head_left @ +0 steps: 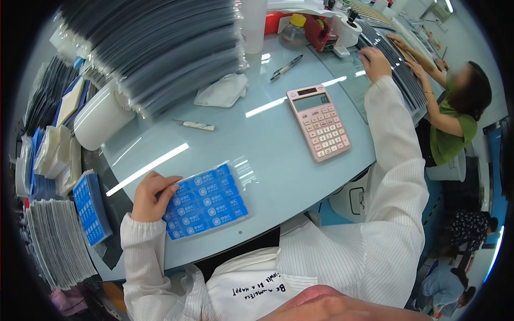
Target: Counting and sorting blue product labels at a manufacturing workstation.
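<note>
My left hand (154, 196) pinches the upper left edge of a flat blue printed packet (206, 202) in clear plastic wrap, which lies on the glass-topped table. My right hand (376, 64) is stretched out to the far right, fingers loosely bent and nothing visible in them. Close to it are a small white box (341, 51) and a white tape roll (347, 31). Between my arms lies a pink calculator (319, 123). A white-handled craft knife (195, 125), a pen (286, 67) and a crumpled white cloth (222, 91) rest farther back.
A tall stack of dark sheets (155, 48) stands back left, beside a white roll (104, 115). More blue packets (91, 208) and stacked sheets (60, 243) are at left. A yellow-lidded jar (293, 32) and red tape dispenser (321, 35) stand behind. A co-worker in green (455, 134) handles dark strips (393, 64).
</note>
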The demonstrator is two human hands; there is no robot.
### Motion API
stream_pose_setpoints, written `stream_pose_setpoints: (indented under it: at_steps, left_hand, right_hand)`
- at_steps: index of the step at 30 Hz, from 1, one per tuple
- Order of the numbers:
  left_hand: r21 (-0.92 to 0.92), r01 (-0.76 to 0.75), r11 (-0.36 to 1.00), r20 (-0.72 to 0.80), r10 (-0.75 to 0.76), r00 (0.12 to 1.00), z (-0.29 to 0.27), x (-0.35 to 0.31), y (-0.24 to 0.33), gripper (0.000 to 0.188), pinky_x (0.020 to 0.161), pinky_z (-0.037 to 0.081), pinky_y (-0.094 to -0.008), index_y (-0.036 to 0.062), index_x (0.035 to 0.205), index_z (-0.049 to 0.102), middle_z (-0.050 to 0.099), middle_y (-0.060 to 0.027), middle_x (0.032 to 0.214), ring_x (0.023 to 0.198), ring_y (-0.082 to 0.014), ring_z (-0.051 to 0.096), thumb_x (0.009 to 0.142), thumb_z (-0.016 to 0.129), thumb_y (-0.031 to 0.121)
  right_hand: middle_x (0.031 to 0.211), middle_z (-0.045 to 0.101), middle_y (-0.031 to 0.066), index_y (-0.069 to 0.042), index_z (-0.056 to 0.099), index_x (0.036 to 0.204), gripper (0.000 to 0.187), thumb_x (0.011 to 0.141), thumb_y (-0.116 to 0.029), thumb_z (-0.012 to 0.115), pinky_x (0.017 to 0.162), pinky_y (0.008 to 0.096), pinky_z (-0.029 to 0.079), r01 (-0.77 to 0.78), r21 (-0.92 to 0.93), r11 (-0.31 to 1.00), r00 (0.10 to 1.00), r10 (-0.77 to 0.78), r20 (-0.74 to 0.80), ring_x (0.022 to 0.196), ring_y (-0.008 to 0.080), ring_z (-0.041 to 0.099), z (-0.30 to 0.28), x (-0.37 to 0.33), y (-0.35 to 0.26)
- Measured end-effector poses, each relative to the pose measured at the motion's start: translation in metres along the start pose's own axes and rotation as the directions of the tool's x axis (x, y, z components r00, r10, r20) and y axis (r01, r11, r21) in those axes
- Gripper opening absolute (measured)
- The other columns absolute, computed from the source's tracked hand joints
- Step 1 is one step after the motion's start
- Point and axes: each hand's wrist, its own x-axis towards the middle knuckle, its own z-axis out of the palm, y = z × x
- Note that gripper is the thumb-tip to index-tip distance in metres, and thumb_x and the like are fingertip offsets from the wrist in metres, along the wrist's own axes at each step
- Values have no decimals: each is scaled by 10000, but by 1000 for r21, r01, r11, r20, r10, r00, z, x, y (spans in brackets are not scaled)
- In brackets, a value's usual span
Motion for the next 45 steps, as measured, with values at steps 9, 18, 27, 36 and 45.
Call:
stream_pose_setpoints:
  at_steps: [9, 18, 27, 36, 45]
  left_hand:
    - [23, 95, 995, -295, -84, 952, 4, -45, -10, 242, 957, 408, -414, 26, 1059, 642, 552, -157, 1228, 1148, -342, 511, 846, 567, 115]
    - [-68, 221, 973, -345, -231, 910, 22, -65, -19, 310, 985, 385, -401, 35, 1097, 628, 536, -146, 1252, 1186, -317, 484, 904, 523, 254]
    - [5, 234, 972, -386, -214, 897, 22, -52, -20, 225, 938, 403, -380, 23, 1014, 637, 565, -129, 1164, 1106, -290, 527, 894, 539, 187]
    - [18, 255, 967, -390, -228, 892, 23, -51, -20, 209, 936, 408, -379, 37, 997, 641, 567, -122, 1156, 1098, -285, 532, 900, 528, 184]
    - [-5, 253, 967, -381, -236, 894, 22, -52, -19, 211, 932, 412, -368, 33, 1007, 639, 566, -124, 1157, 1092, -284, 535, 899, 524, 174]
  right_hand:
    - [1406, 400, -26, -193, 494, 1290, 442, 864, -83, 534, 1113, 320, 243, 460, -616, 640, 888, -341, 308, 1329, 159, 309, 59, 98, -22]
    - [1245, 539, -30, -177, 632, 1088, 321, 783, -99, 571, 1099, 341, 245, 573, -560, 599, 816, -353, 457, 1256, 151, 396, 65, 126, -2]
    - [1158, 577, -26, -122, 669, 1029, 365, 665, -122, 697, 1067, 311, 271, 633, -591, 500, 772, -467, 432, 1199, 154, 423, 61, 122, 16]
    - [1120, 625, 7, -113, 678, 994, 219, 782, -148, 632, 1048, 306, 326, 618, -630, 471, 777, -486, 399, 1154, 187, 485, 60, 114, 8]
    - [1195, 593, 28, -129, 661, 962, 198, 769, -88, 664, 1006, 354, 399, 661, -460, 593, 705, -700, 110, 1180, 218, 495, 43, 89, 51]
